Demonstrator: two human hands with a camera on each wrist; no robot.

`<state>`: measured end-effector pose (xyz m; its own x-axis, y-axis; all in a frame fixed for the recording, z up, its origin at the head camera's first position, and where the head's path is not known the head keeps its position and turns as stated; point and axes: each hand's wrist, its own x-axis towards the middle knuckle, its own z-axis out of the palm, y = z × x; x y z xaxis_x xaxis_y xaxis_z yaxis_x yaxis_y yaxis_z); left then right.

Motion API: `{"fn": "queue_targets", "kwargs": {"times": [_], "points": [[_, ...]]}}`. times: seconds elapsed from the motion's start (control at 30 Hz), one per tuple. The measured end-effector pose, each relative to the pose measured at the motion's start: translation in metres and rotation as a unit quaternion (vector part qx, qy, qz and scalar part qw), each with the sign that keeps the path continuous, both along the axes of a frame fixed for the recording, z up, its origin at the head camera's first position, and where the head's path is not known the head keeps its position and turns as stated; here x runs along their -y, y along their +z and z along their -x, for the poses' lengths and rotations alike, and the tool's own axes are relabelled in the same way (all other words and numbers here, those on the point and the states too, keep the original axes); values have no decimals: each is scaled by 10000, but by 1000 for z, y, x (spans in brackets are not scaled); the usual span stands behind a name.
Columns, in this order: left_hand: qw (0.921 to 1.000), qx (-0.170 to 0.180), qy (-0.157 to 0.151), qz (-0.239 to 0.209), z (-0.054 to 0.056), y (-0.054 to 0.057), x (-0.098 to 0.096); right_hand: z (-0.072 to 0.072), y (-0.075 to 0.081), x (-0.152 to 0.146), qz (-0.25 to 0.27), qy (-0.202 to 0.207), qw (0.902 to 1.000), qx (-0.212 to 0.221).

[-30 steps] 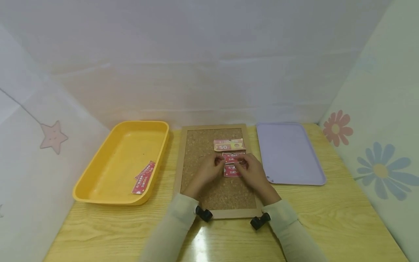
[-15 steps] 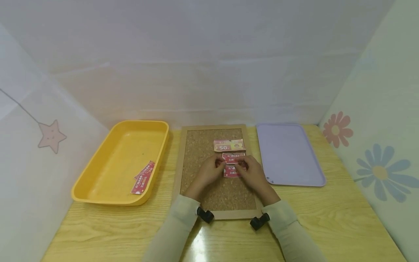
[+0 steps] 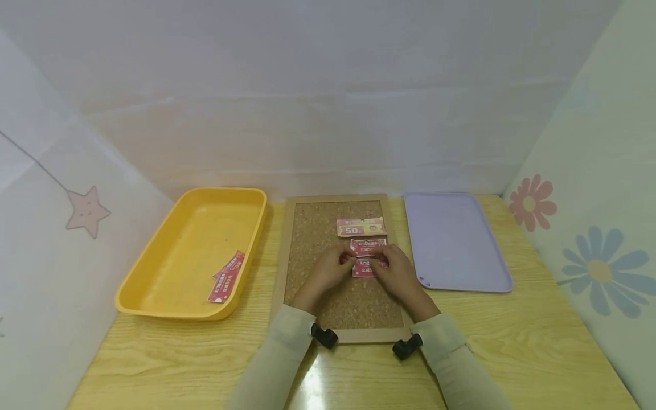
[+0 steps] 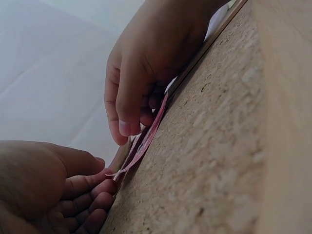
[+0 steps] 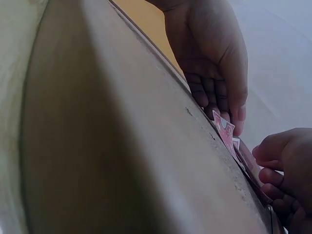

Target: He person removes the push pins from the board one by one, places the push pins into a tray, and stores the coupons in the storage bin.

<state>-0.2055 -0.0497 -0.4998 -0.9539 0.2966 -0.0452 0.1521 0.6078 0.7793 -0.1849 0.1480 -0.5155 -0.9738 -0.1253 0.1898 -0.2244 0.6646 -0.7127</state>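
Both hands work over a corkboard [image 3: 328,307] in a wooden frame. A pink-red paper coupon [image 3: 363,269] lies lowest on it, another coupon [image 3: 361,246] just above. My left hand [image 3: 330,269] pinches the lower coupon's left end; in the left wrist view its thumb and forefinger meet at the lifted tip of a coupon [image 4: 146,141]. My right hand [image 3: 397,270] grips the lower coupon's right side and covers that part. In the right wrist view a coupon corner [image 5: 223,129] stands up from the cork beside the left fingertips. A larger coupon marked 50 [image 3: 361,226] lies above these.
A yellow tray [image 3: 154,310] stands left of the board, with overlapping coupons [image 3: 227,277] at its right side. A flat lilac tray [image 3: 456,239] lies to the right, with tiny dark bits [image 3: 424,281] in its near corner. White walls enclose the table's back and sides.
Both hands stay almost where they were, with only slight finger shifts at the lower coupon. The whole view moves slightly. The trays and other coupons keep their places.
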Motion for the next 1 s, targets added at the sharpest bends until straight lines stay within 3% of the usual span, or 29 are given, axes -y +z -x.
{"fn": "queue_targets", "kwargs": {"times": [0.27, 1.0], "points": [[10000, -81, 35, 45, -1, -2, -1, 2, -4, -1, -444, 49, 9990, -77], [9998, -164, 116, -59, 1, -9, 2, 0, -5, 1, -808, 150, 9961, -313]]}}
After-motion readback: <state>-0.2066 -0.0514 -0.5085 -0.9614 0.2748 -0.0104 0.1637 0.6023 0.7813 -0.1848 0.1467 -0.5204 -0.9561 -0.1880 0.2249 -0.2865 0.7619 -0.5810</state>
